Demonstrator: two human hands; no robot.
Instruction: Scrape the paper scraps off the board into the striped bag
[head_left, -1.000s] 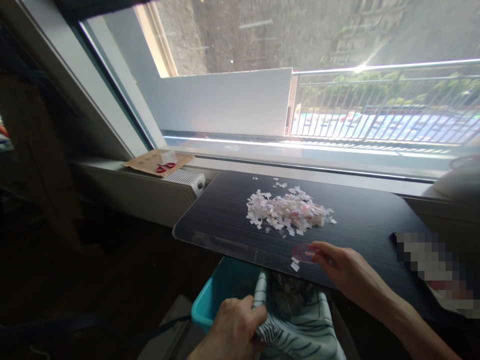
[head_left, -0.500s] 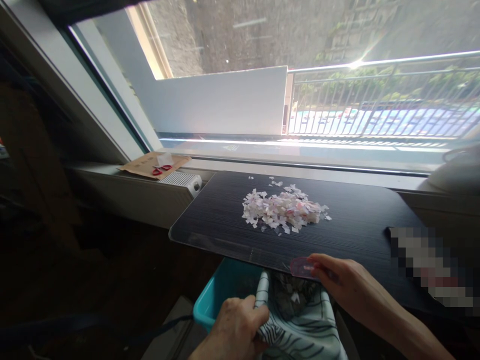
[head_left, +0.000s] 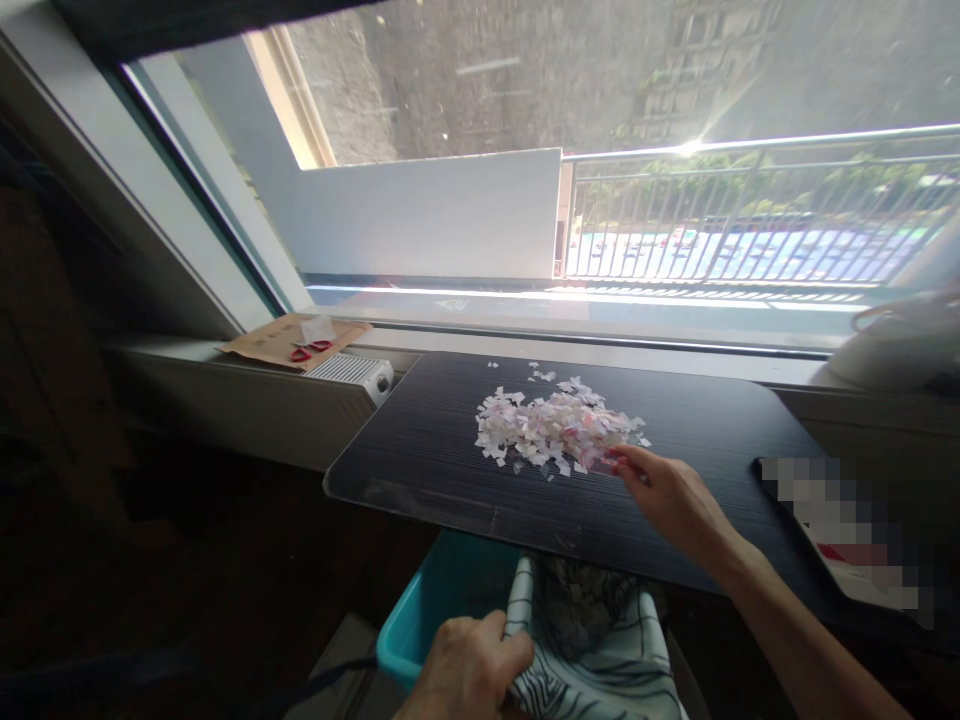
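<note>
A loose pile of small white and pinkish paper scraps (head_left: 544, 425) lies on the dark tabletop (head_left: 697, 410). At the pile's near right edge, my right hand (head_left: 671, 500) pinches a translucent pink scraper (head_left: 602, 460); the scraper's outline is hard to make out against the paper. Below the table's front edge, my left hand (head_left: 469, 665) is closed on the rim of a pale cloth bag (head_left: 600, 675) with dark wavy stripes. The bag's mouth gapes under the table edge, and some paper scraps show dimly inside.
A turquoise bin (head_left: 409, 625) stands under the table edge, left of the bag. Red-handled scissors (head_left: 311, 350) lie on a brown envelope (head_left: 262, 340) on the sill by a white radiator (head_left: 352, 375). A blurred-out dark-edged object (head_left: 847, 540) rests at the table's right.
My right hand has moved the pink scraper from the table's front edge, above the bag, forward to the paper pile. My left hand keeps its hold on the bag's rim.
</note>
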